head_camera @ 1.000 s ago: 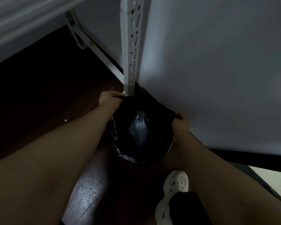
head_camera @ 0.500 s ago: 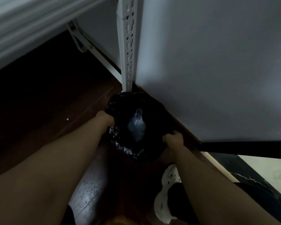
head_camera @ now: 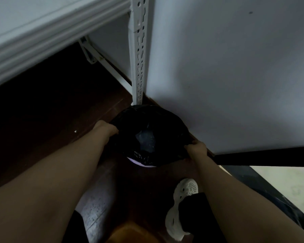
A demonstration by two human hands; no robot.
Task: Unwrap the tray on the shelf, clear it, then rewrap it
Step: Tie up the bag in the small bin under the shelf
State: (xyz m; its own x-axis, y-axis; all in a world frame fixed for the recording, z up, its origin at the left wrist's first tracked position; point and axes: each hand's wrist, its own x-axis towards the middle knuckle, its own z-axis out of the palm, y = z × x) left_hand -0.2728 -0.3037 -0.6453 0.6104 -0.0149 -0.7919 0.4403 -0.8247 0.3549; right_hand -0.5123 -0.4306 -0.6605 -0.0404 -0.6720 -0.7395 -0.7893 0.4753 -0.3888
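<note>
- A pale grey-white wall (head_camera: 226,76) fills the right and upper part of the view, meeting the floor along a dark baseboard.
- A dark brown wooden floor (head_camera: 47,109) spreads across the left and bottom, dim and faintly glossy.
- A white shelf board with a ribbed front edge (head_camera: 42,35) runs across the upper left, and a white slotted metal upright post (head_camera: 139,55) comes down from it to the floor beside the wall.
- A round bin lined with a crinkled black plastic bag (head_camera: 165,118) stands on the floor at the foot of the post, close against the wall; a sliver of its pale rim shows at the near edge.
- A crumpled piece of clear plastic wrap (head_camera: 146,140) lies inside the bag, near the bottom.
- A white perforated clog shoe (head_camera: 181,206) sits on the floor nearer the camera, to the right.
- The left hand (head_camera: 106,128) is closed on the left edge of the black bag, fingers curled over it.
- The right hand (head_camera: 197,148) is closed on the right edge of the bag, pinching the plastic.
- The tray itself is out of view.
</note>
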